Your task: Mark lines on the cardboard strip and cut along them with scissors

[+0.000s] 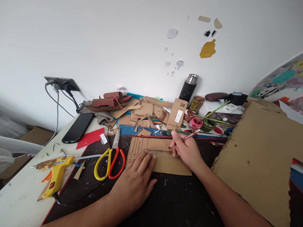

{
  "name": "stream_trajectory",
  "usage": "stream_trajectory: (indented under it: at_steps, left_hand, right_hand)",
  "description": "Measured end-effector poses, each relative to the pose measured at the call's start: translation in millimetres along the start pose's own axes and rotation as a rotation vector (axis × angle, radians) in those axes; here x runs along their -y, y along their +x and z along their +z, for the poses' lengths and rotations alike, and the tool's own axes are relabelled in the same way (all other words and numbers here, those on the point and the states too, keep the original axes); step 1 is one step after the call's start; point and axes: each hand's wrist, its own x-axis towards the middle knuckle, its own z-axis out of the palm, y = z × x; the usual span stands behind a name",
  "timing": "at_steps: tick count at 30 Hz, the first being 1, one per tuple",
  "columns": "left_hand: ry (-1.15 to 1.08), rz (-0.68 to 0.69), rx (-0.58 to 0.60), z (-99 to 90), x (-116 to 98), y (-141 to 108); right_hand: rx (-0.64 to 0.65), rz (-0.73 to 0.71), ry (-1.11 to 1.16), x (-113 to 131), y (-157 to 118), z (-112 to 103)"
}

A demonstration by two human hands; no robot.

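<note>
A piece of brown cardboard (172,167) with printed text along its left side lies on the dark mat. Across it rests a thin see-through ruler (163,152). My left hand (136,179) lies flat with fingers stretched out, its fingertips pressing on the ruler's left part and the cardboard. Pinched in my right hand (186,149) is a red pencil (191,135), its tip low over the cardboard by the ruler's upper edge. Left of the cardboard are scissors (113,157) with one yellow and one red handle, their blades pointing away from me.
A yellow glue gun (58,173) and a black phone (78,127) lie at left. Cardboard scraps (144,108) and model boats (106,104) crowd the back. Paint jars (196,123) and a black thermos (188,87) stand behind. A large cardboard sheet (258,157) rises at right.
</note>
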Motion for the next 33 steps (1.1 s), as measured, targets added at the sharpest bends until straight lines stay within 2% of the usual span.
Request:
stream_trajectory:
  at_steps: [25,33]
  left_hand:
    - [-0.041,-0.032,0.031,0.2,-1.8,0.5]
    - [0.005,0.001,0.012,-3.0,-0.5,1.4]
  right_hand:
    - [0.017,-0.018,-0.037,-6.1,0.8,-0.3]
    - [0.020,-0.011,-0.028,0.2,-0.6,-1.5]
